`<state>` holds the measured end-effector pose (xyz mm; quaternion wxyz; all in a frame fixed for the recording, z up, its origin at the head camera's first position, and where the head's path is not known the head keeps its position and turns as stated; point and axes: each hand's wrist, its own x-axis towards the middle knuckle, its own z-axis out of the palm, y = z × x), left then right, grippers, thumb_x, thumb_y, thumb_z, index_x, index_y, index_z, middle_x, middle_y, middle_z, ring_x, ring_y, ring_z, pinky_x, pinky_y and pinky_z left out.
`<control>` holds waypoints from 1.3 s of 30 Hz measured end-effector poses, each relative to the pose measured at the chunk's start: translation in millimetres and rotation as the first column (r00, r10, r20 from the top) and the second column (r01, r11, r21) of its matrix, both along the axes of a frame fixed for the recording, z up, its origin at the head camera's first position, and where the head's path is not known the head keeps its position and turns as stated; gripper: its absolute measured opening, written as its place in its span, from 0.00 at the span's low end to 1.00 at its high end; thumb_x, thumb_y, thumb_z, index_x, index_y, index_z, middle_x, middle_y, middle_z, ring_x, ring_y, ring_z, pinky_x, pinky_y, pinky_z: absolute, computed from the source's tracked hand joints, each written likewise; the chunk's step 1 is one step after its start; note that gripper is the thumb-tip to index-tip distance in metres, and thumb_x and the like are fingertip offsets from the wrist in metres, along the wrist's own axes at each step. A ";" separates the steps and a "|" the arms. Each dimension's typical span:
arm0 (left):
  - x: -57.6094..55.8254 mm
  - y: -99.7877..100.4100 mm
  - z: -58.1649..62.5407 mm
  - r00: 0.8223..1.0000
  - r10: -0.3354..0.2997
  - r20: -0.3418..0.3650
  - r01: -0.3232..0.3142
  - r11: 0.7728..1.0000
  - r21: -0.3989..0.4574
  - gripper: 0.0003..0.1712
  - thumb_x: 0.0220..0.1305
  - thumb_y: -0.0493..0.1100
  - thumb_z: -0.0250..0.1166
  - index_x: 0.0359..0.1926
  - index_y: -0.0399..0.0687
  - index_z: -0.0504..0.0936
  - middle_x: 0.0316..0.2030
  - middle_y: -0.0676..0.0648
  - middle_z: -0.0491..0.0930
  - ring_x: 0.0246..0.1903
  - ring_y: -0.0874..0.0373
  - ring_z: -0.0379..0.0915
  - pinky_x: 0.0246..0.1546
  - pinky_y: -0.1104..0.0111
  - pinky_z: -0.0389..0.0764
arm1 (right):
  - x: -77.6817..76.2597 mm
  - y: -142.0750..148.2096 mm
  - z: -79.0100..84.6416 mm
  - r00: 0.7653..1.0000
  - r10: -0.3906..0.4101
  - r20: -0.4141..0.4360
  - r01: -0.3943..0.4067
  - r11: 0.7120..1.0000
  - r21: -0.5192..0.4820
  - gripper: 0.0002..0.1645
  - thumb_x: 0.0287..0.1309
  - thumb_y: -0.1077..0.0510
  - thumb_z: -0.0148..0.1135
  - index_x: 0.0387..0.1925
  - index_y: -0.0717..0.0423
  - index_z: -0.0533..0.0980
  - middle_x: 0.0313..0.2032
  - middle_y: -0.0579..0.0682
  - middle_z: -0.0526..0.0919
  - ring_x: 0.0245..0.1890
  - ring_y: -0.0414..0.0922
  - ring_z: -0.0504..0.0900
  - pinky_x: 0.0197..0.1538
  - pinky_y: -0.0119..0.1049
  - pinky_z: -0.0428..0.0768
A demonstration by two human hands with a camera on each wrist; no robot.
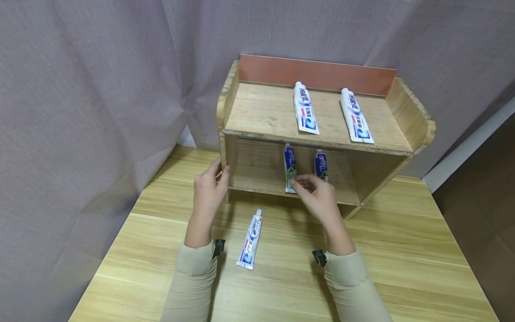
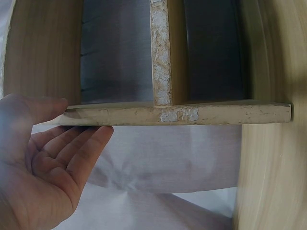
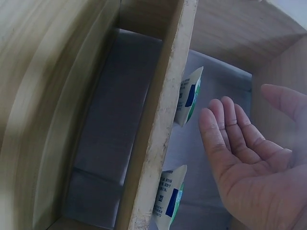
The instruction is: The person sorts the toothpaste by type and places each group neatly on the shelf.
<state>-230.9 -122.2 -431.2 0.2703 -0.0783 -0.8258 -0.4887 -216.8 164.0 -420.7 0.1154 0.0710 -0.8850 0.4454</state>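
My left hand [image 1: 209, 184] grips the left side panel of a small wooden shelf [image 1: 263, 190]; in the left wrist view, the thumb and fingers [image 2: 91, 152] lie on opposite faces of the panel [image 2: 220, 114]. On the lower board lie two blue and green toothpaste tubes, a left one [image 1: 289, 163] and a right one [image 1: 320, 164]. My right hand [image 1: 319, 197] is in front of them, partly covering the right tube. Seen from the right wrist, its fingers [image 3: 230, 127] are loosely bent, holding nothing, apart from the nearby tube end [image 3: 189, 98].
Two white and blue toothpaste tubes, one [image 1: 306, 109] near the middle and another [image 1: 356, 117] further right, lie on the top board. Another white tube [image 1: 250, 241] lies on the wooden table [image 1: 281, 286] between the forearms. A grey curtain [image 1: 100, 89] hangs behind.
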 end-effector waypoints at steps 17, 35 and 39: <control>-0.7 1.1 1.3 1.000 0.009 -0.001 -0.009 1.000 0.003 0.19 0.72 0.39 0.61 0.59 0.34 0.79 0.51 0.33 0.83 0.50 0.42 0.83 0.45 0.62 0.89 | 21.5 -2.5 -10.4 1.000 0.016 0.019 -0.013 0.991 -0.132 0.19 0.64 0.50 0.68 0.46 0.62 0.83 0.41 0.57 0.87 0.39 0.49 0.86 0.42 0.25 0.86; -0.6 0.7 2.2 1.000 0.014 -0.001 -0.014 1.000 -0.005 0.19 0.72 0.39 0.62 0.59 0.35 0.80 0.51 0.34 0.83 0.50 0.44 0.83 0.45 0.70 0.88 | 40.6 -5.2 -31.8 0.997 -0.022 0.075 0.033 0.989 -0.144 0.17 0.62 0.46 0.70 0.43 0.54 0.84 0.40 0.50 0.88 0.39 0.44 0.85 0.43 0.27 0.87; -0.4 0.7 1.8 1.000 0.015 0.001 -0.015 1.000 -0.006 0.19 0.72 0.39 0.62 0.59 0.35 0.80 0.51 0.34 0.83 0.50 0.44 0.83 0.45 0.71 0.87 | 43.1 -5.6 -35.2 0.996 -0.030 0.079 0.041 0.988 -0.149 0.16 0.61 0.47 0.71 0.43 0.54 0.84 0.40 0.49 0.88 0.39 0.44 0.86 0.43 0.27 0.87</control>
